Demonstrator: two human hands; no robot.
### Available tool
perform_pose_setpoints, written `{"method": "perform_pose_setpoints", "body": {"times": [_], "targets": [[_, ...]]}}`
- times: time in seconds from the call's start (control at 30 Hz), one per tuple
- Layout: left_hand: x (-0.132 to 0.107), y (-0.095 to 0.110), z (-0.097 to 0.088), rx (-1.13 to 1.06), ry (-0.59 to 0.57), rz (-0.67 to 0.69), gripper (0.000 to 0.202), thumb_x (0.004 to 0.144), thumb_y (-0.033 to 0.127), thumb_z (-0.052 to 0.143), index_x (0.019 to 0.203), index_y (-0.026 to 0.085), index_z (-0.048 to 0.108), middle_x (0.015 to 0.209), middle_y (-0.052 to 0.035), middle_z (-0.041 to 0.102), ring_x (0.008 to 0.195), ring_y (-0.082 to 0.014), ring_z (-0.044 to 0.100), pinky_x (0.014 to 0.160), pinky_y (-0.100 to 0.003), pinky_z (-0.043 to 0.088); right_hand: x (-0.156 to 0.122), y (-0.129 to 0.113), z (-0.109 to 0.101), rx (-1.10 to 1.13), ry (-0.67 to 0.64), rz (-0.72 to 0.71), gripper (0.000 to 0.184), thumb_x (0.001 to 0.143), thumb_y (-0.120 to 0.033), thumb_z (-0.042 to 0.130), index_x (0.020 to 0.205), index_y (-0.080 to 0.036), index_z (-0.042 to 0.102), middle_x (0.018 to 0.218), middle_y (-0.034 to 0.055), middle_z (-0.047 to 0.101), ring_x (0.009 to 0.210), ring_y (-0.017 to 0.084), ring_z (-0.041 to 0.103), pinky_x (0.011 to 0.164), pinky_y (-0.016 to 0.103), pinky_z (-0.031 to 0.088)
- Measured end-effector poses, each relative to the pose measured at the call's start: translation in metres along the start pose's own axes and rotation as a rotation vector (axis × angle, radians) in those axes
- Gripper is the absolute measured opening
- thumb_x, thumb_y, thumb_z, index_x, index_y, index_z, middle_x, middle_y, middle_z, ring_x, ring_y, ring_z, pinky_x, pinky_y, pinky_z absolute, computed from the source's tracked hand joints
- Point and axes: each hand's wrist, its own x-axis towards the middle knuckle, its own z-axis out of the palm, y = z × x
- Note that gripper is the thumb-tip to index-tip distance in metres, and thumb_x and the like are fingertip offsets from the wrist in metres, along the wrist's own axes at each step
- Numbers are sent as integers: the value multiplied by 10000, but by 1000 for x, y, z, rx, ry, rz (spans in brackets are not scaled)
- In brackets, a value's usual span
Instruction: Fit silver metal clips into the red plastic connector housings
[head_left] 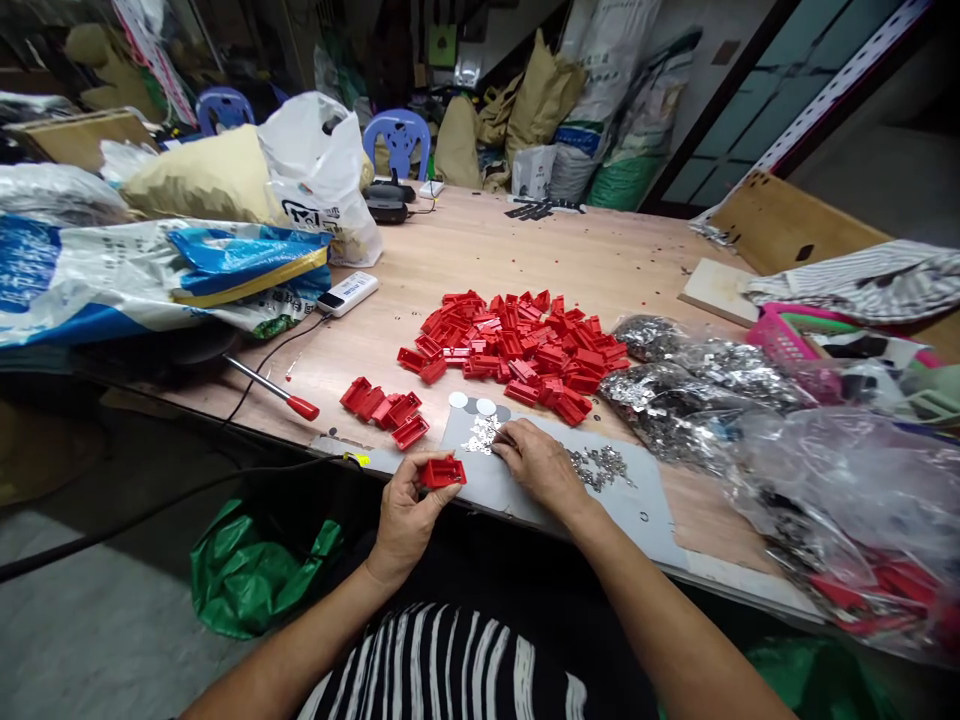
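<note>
The casings look glossy plastic, the small parts shiny metal.

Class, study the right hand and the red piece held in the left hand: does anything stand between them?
Nothing visible stands between the right hand and the red piece in the left hand. Small silver pieces lie low on the grey sheet by the right fingertips.

A wood-grain tabletop carries a heap of red cases at its middle and a smaller cluster closer to the near edge; a grey sheet lies along that edge, clear bags of metal pieces toward the right edge, black strips by the far edge, a white device toward the left
</note>
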Motion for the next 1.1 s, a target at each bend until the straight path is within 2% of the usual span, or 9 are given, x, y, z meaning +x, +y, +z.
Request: {"method": "perform_pose_setpoints", "body": {"times": [0.2, 0.3, 0.4, 0.47, 0.63, 0.77, 0.9, 1.1], "targets": [[2, 4, 1, -58, -10, -36, 322, 741, 258, 727, 1027, 171, 610, 1037, -64, 699, 919, -170, 671, 883, -307, 523, -5, 2, -5, 133, 29, 1, 55, 869, -214, 492, 892, -214, 542, 848, 30, 628, 761, 184, 585, 657, 288, 406], [2, 5, 5, -172, -59, -120, 338, 734, 260, 729, 1039, 172, 613, 1021, -58, 695, 898, -162, 666, 861, -297, 529, -13, 2, -8, 257, 74, 2, 88, 873, -228, 473, 949, -220, 515, 830, 24, 639, 729, 182, 589, 660, 294, 418], [1, 5, 12, -307, -107, -228, 382, 748, 269, 716, 1101, 180, 599, 941, -39, 689, 844, -148, 659, 829, -305, 539, -23, 1, -11, 354, 117, -5, 94, 878, -234, 469, 949, -220, 528, 897, 39, 661, 790, 187, 606, 701, 300, 431], [-1, 5, 15, -356, -126, -274, 430, 755, 268, 710, 1158, 190, 583, 934, -35, 680, 840, -141, 650, 832, -307, 535, -32, 1, -12, 398, 116, 11, 84, 885, -247, 467, 892, -216, 544, 873, 35, 664, 777, 183, 605, 699, 296, 431], [-5, 11, 24, -447, -146, -368, 529, 732, 250, 727, 1234, 207, 568, 977, -50, 665, 853, -142, 642, 803, -291, 527, -54, -1, -11, 601, 73, 125, 139, 907, -321, 471, 857, -211, 540, 651, -23, 579, 597, 147, 551, 631, 279, 420], [-6, 16, 29, -515, -173, -406, 538, 711, 225, 739, 1228, 224, 588, 1002, -48, 653, 872, -142, 634, 802, -286, 516, -64, -7, -13, 782, 41, 93, 182, 898, -375, 508, 868, -204, 562, 697, -19, 556, 622, 135, 521, 616, 261, 413], [-6, 20, 34, -577, -217, -415, 520, 715, 214, 735, 1217, 222, 600, 995, -47, 646, 864, -150, 632, 804, -309, 516, -67, -14, -15, 781, 92, 18, 145, 876, -325, 552, 817, -196, 585, 788, 5, 569, 718, 145, 514, 664, 260, 411], [-3, 24, 37, -609, -264, -464, 507, 749, 192, 707, 1241, 198, 583, 945, -54, 652, 826, -143, 623, 761, -283, 500, -74, -16, -12, 755, 123, -51, 136, 893, -274, 531, 791, -194, 572, 765, 4, 545, 707, 146, 499, 665, 260, 399]]}}
